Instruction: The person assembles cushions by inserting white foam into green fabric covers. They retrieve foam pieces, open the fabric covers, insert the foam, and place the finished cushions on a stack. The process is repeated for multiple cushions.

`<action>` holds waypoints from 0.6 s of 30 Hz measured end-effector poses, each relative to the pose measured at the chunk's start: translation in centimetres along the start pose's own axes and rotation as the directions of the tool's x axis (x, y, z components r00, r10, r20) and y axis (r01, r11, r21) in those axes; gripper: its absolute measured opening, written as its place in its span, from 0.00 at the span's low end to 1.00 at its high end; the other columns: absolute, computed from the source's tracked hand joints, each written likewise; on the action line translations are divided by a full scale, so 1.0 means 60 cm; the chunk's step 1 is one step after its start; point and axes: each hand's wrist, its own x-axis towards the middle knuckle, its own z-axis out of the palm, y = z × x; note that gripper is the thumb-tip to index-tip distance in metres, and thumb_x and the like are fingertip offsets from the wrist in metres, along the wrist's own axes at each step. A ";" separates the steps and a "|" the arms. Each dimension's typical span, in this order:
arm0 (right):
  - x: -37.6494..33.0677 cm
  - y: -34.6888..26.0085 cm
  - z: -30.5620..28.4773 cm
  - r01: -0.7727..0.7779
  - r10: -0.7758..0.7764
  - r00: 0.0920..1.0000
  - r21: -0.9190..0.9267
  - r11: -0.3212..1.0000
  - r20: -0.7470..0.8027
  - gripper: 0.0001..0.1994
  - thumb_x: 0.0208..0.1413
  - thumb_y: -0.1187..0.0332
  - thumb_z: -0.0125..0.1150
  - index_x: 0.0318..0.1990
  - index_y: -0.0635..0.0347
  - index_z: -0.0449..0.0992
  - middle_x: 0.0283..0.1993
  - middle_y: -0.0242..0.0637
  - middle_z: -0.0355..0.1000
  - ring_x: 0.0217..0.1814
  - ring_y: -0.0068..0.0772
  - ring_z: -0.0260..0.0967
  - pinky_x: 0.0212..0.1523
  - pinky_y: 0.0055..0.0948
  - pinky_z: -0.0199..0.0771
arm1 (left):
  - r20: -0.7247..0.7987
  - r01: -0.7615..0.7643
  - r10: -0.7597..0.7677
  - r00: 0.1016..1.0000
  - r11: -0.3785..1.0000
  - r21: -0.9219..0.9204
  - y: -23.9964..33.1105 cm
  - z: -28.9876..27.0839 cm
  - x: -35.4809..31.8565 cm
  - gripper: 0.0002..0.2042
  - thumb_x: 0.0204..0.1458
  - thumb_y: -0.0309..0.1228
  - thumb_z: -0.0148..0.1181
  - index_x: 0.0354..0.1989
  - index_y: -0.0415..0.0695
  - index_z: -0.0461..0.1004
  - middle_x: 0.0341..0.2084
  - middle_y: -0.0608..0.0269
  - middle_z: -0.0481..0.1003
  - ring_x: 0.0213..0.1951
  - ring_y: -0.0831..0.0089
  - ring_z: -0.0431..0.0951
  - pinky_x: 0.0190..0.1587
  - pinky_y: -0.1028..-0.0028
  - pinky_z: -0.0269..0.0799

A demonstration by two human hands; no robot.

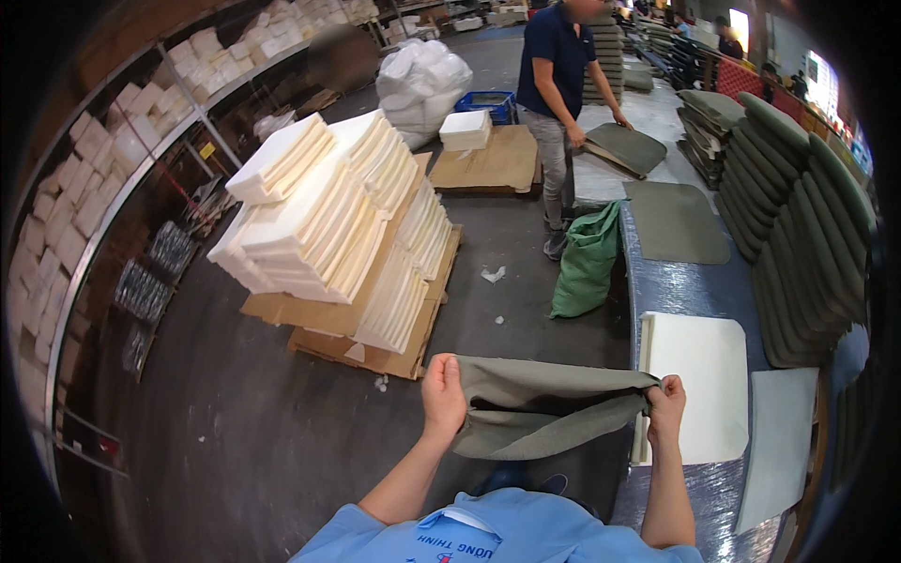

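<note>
So the closest thing here is a floppy grey-green fabric cover [549, 380], hanging in the air between both hands, long axis running side to side and its dark slit of a mouth gaping. Left hand [444, 399] has its fingers clamped on the left end, right hand [666, 408] has its fingers clamped on the right end. Key bit imo: the white, round-cornered foam pad [699, 385] sits just right of the cover, lying on the plastic-wrapped bluish surface [671, 286], so the right hand's way nearer. Further off there's a green woven sack [587, 263], then a co-worker in a dark shirt [560, 66] handling a flat grey-green cushion [627, 150].
</note>
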 end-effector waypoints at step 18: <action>0.041 -0.059 -0.087 0.016 0.072 0.974 0.385 0.923 -0.214 0.08 0.64 0.71 0.55 0.47 0.61 0.75 0.43 0.39 0.77 0.44 0.35 0.77 0.45 0.36 0.80 | 0.450 -0.196 0.218 0.866 0.976 -0.094 0.126 0.076 -0.074 0.07 0.67 0.31 0.54 0.48 0.41 0.72 0.23 0.63 0.71 0.24 0.78 0.68 0.30 0.73 0.66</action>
